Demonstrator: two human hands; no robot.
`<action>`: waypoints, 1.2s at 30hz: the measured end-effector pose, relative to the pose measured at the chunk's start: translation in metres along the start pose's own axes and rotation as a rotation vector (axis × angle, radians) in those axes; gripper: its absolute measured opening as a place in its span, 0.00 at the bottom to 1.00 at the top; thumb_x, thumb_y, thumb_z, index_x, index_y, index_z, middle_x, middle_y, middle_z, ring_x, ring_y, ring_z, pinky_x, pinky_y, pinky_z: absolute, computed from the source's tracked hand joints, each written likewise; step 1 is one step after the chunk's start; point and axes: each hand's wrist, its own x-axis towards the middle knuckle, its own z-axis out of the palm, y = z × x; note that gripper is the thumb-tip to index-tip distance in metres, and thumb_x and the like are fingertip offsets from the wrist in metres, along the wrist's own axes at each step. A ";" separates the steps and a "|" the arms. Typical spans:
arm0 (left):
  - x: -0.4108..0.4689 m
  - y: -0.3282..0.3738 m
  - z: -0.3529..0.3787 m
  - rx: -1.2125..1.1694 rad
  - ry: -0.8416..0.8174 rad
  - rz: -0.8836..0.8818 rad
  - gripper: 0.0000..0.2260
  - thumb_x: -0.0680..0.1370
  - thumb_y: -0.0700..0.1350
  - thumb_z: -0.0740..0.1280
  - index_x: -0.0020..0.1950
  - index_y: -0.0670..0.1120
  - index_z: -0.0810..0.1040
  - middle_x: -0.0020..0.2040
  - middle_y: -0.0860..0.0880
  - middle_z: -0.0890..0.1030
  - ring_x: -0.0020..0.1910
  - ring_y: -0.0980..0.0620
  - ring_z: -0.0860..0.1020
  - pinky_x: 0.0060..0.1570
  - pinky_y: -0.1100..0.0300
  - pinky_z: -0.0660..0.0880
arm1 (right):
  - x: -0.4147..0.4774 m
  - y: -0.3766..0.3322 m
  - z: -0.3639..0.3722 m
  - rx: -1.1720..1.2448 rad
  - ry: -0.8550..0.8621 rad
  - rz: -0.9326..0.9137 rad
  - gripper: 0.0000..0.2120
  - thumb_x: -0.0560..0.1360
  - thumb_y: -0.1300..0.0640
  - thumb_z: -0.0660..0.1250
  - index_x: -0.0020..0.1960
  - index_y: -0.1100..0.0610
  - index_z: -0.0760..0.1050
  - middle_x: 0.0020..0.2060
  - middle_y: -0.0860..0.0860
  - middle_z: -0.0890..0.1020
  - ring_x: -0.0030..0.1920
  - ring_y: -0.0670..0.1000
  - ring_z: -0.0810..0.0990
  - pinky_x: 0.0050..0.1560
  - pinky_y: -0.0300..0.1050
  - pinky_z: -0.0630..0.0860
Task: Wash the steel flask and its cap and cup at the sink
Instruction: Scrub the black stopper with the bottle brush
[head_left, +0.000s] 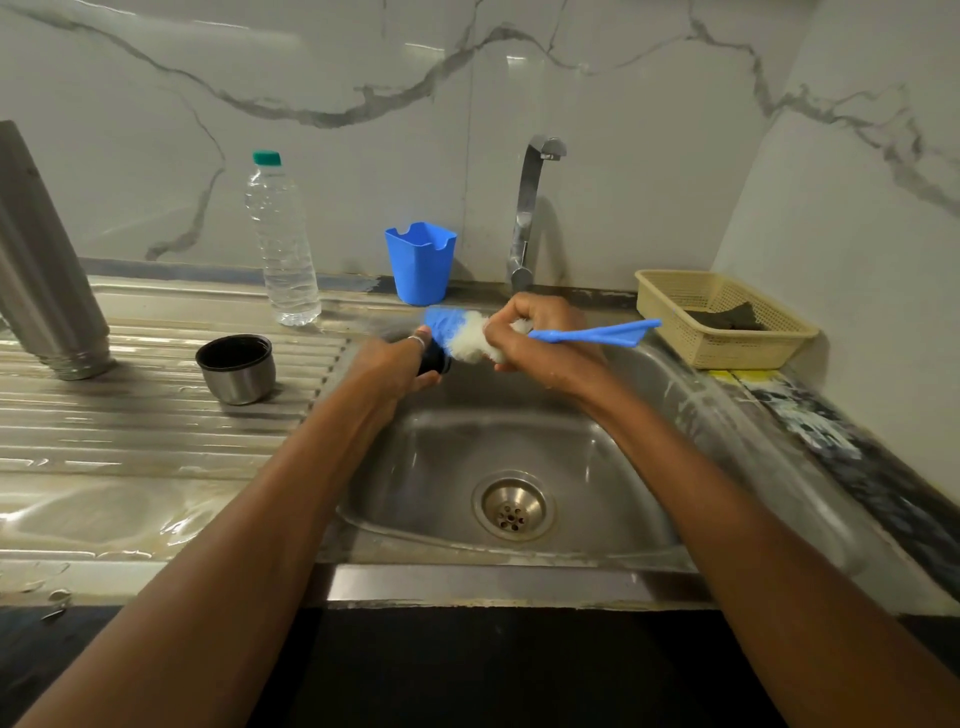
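Over the steel sink (613, 452), my left hand (395, 364) grips a small dark cap (434, 361), mostly hidden by my fingers. My right hand (540, 338) holds a blue brush (597, 333) near its soapy white and blue bristle head (462, 332), which presses against the cap. The steel flask (41, 270) stands upside down on the draining board at the far left. The steel cup (236, 369) with a dark inside sits upright on the draining board to the right of the flask.
A clear plastic water bottle (283, 244) and a blue plastic holder (421, 262) stand at the back. The tap (527, 208) rises behind the sink; no water runs. A beige basket (722, 317) with a dark scrub pad sits at the right. The draining board (130, 441) is wet.
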 end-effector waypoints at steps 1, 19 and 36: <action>0.001 -0.001 -0.003 0.001 -0.007 0.004 0.13 0.82 0.46 0.68 0.62 0.41 0.75 0.56 0.43 0.78 0.44 0.51 0.79 0.41 0.60 0.83 | 0.000 0.002 0.000 -0.010 -0.012 -0.001 0.01 0.70 0.56 0.70 0.40 0.53 0.79 0.36 0.52 0.85 0.41 0.54 0.86 0.49 0.60 0.84; 0.003 -0.001 -0.002 0.000 -0.012 -0.032 0.18 0.80 0.48 0.71 0.65 0.38 0.76 0.58 0.41 0.79 0.45 0.51 0.81 0.36 0.61 0.83 | 0.003 0.002 -0.005 -0.025 0.015 -0.015 0.02 0.68 0.56 0.71 0.37 0.52 0.78 0.37 0.51 0.85 0.43 0.53 0.85 0.47 0.55 0.84; 0.004 -0.003 0.002 0.004 -0.004 -0.075 0.19 0.79 0.49 0.72 0.63 0.38 0.75 0.57 0.43 0.78 0.43 0.48 0.82 0.33 0.62 0.82 | 0.005 0.004 -0.002 -0.033 0.027 -0.035 0.05 0.66 0.51 0.70 0.35 0.51 0.76 0.33 0.46 0.82 0.37 0.47 0.80 0.38 0.44 0.77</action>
